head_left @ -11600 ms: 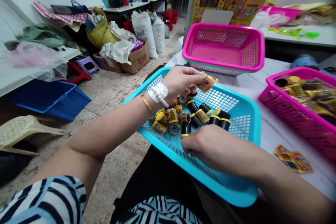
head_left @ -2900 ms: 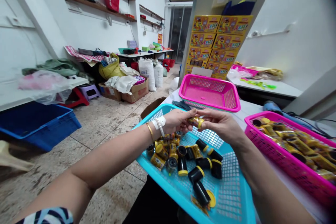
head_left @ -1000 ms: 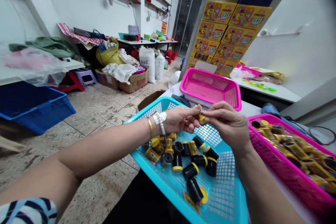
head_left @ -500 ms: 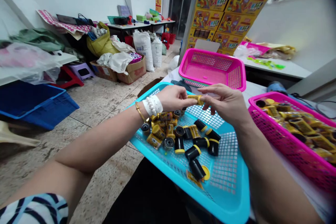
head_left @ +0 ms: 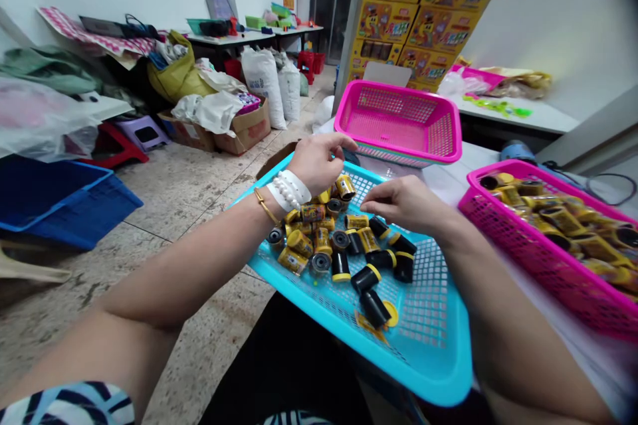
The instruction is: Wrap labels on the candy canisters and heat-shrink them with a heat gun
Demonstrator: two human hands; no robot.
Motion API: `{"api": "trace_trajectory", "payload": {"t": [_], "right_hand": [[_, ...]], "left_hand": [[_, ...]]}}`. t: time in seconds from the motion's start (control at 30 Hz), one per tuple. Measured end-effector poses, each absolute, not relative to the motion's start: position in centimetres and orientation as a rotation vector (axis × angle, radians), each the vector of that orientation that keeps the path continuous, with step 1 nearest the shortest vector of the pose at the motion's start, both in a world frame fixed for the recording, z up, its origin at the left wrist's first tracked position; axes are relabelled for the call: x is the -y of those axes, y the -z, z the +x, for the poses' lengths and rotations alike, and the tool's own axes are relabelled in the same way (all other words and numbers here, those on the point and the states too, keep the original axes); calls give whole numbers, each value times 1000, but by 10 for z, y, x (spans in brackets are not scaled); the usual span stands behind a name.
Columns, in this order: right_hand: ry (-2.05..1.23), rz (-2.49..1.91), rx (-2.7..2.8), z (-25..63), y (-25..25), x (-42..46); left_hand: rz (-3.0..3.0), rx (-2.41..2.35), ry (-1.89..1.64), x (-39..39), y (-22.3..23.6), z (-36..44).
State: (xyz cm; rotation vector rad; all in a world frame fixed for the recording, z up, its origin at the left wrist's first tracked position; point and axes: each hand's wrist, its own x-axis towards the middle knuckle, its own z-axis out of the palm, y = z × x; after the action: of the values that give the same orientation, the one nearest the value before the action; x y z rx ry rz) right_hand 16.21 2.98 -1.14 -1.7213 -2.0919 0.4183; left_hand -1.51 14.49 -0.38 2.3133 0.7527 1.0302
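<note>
Head camera view: the left hand (head_left: 319, 161) hangs over the far left part of a turquoise plastic mesh basket (head_left: 433, 365), its index finger stretched rightward and the thumb a narrow gap below; whether it grips anything cannot be told. Just below it, a small yellow printed cylinder with a dark end (head_left: 345, 186) lies tilted, that end pointing toward the wearer and slightly right.

The right hand (head_left: 409, 202) reaches in from the right, thumb and fingers nearly closed to a narrow pinch; whether something sits between them cannot be told. Nearest its fingertips lies a short yellow-labelled cylinder (head_left: 356, 221), its long axis running left to right.

Both cylinders are inside the turquoise basket, among more of their kind. A black cylinder with a yellow rim (head_left: 341, 267) has its long axis toward the wearer, rim end nearest. Right of it, a black yellow-rimmed cylinder lying aslant (head_left: 365, 279) points its rim away and to the right. Nearest the wearer, a plain-sided black cylinder (head_left: 375, 309) slants from far left to near right, beside a flat round yellow lid (head_left: 391, 313) and an orange printed piece (head_left: 369, 328).
</note>
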Motion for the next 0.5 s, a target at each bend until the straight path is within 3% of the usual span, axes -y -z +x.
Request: {"api": "trace_trajectory", "payload": {"t": [0.1, 0.3, 0.5], "right_hand": [[-362, -1782, 2160, 163, 13, -31], [-578, -1773, 2581, 143, 19, -32], [-369, -1821, 2785, 119, 23, -28]], "left_hand": [[2326, -686, -1024, -146, 5, -15], [2351, -694, -980, -146, 6, -9], [2386, -684, -868, -147, 7, -9]]}}
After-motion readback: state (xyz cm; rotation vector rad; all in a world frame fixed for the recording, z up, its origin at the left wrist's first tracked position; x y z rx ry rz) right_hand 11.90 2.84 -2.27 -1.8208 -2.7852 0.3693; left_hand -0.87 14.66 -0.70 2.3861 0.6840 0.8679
